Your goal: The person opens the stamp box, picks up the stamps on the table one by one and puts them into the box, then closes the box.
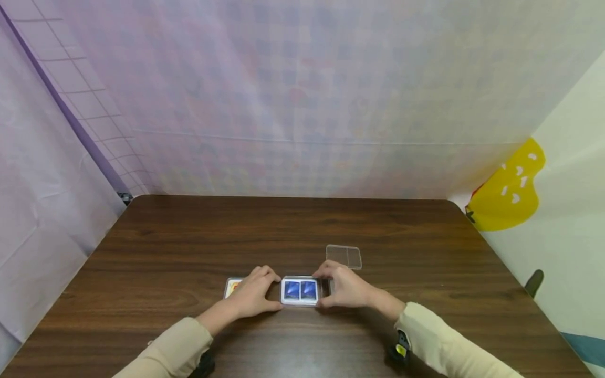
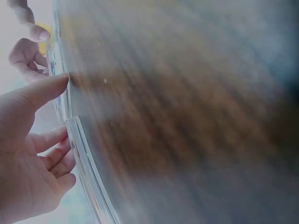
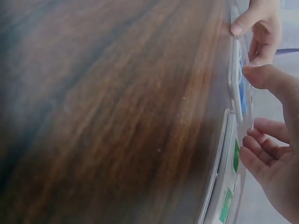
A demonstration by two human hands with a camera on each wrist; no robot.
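Note:
A flat clear plastic case (image 1: 300, 291) with two blue pictures side by side lies on the table between the hands. With thumb and forefinger, my left hand (image 1: 255, 293) holds its left end by the front and back corners. My right hand (image 1: 344, 287) pinches a thin clear lid (image 3: 250, 100) by its edges, just above the blue pictures; the right wrist view shows a slight gap at the near side. Partly covered by the left hand is another case (image 1: 231, 286) with a yellow-red picture. Beneath the right fingers lies a case with green pictures (image 3: 226, 205), mostly hidden in the head view.
A loose clear cover (image 1: 350, 257) lies on the brown wooden table (image 1: 189, 236) behind the right hand. A pale checked curtain (image 1: 293, 94) hangs along the far edge. A yellow shape (image 1: 508, 194) is on the right wall.

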